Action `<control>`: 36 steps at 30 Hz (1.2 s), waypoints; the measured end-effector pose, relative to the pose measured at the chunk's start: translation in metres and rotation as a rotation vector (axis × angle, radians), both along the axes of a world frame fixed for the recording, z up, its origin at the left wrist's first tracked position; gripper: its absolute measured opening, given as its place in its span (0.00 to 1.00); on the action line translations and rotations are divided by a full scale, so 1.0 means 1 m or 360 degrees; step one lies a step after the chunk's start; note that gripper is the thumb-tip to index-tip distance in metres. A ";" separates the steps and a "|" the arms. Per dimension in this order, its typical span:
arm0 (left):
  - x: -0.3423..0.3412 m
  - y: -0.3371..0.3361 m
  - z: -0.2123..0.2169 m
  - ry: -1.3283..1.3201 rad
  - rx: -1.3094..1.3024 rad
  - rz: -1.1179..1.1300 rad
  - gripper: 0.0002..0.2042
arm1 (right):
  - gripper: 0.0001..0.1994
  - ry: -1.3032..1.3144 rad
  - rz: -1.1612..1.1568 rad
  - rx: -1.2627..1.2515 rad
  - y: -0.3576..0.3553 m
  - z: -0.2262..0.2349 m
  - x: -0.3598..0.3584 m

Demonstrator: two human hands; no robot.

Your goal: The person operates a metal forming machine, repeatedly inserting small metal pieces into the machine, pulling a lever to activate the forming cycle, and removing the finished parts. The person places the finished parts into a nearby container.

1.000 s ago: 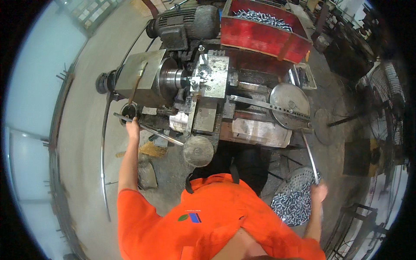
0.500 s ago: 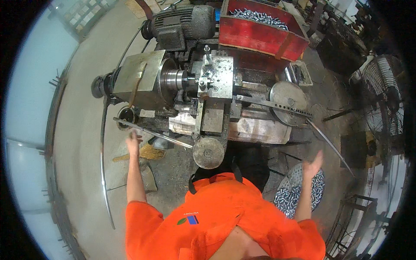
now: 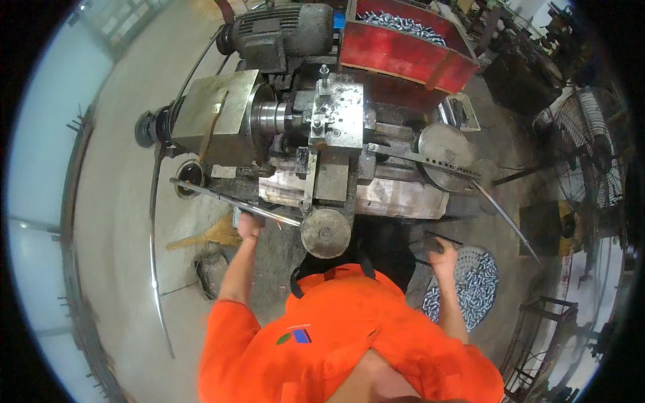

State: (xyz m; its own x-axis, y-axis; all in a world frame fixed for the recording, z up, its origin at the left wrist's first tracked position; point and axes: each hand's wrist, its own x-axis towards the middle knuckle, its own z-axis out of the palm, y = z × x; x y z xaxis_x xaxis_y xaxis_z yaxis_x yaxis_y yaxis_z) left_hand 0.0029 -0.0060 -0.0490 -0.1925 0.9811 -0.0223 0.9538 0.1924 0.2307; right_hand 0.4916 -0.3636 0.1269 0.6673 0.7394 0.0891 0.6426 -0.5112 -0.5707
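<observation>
One metal lever (image 3: 269, 214) slants leftward from a round disc (image 3: 326, 233) at the machine's front; it looks stiff and hard to damage, perhaps slick with oil, and best held near its free left end, where leverage should be greatest; the left hand (image 3: 250, 227) is just below the lever, fingers partly hidden, so I cannot tell whether they touch it or pinch anything; the right hand (image 3: 443, 258) is by the left edge of a basin (image 3: 466, 260), its fingers too small to read, grip uncertain; short metal pieces (image 3: 476, 295) lie in the basin, each probably light, hard and slippery, easiest taken round the sides; farther out are a second lever (image 3: 504, 216), a wheel (image 3: 443, 156), a motor (image 3: 289, 33) and a red box (image 3: 396, 57).
</observation>
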 end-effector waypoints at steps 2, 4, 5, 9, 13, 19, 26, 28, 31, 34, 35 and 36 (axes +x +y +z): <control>-0.026 0.005 0.039 0.0219 -0.0387 -0.0489 0.18 | 0.20 -0.0078 0.0133 0.0064 0.011 0.013 -0.003; -0.021 0.010 0.109 0.0420 -0.0605 -0.0753 0.17 | 0.20 -0.0065 0.0168 0.0069 0.026 0.035 0.000; -0.021 0.011 0.107 0.0442 -0.0579 -0.0721 0.17 | 0.20 -0.0052 0.0190 0.0082 0.036 0.044 0.005; -0.015 -0.002 0.116 0.0347 -0.0572 -0.0523 0.21 | 0.18 -0.0424 0.0536 0.0443 0.111 0.111 0.015; -0.026 0.000 0.137 -0.0163 -0.0851 -0.0437 0.21 | 0.17 -0.0391 0.0908 0.0660 0.215 0.177 -0.019; -0.089 0.008 0.278 -0.0768 0.0168 -0.0482 0.18 | 0.15 -0.0459 0.1515 0.0704 0.352 0.210 -0.115; -0.230 -0.024 0.297 -0.0275 -0.0179 0.0576 0.24 | 0.15 -0.0820 0.1466 -0.0078 0.401 0.197 -0.173; -0.180 -0.032 0.284 0.0077 0.0164 0.0580 0.30 | 0.15 -0.0843 0.1413 -0.0157 0.400 0.196 -0.163; -0.171 -0.045 0.305 0.0045 0.0140 0.0654 0.32 | 0.15 -0.0851 0.1480 -0.0235 0.403 0.198 -0.169; -0.171 -0.059 0.306 0.0047 0.0187 0.0677 0.32 | 0.15 -0.0863 0.1487 -0.0259 0.404 0.198 -0.175; -0.173 -0.061 0.296 0.0060 0.0277 0.0683 0.32 | 0.15 -0.0897 0.1504 -0.0262 0.403 0.199 -0.178; -0.179 -0.050 0.294 0.0130 0.0332 0.0624 0.32 | 0.14 -0.0888 0.1521 -0.0241 0.404 0.198 -0.181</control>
State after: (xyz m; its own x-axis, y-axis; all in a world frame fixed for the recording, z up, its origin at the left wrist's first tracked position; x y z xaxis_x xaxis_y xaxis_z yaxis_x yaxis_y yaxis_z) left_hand -0.1759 -0.0557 0.2446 -0.5434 0.8156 0.1987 0.8348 0.5003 0.2298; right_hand 0.3106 0.0407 0.3252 -0.2869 0.9558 0.0646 0.9555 0.2903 -0.0529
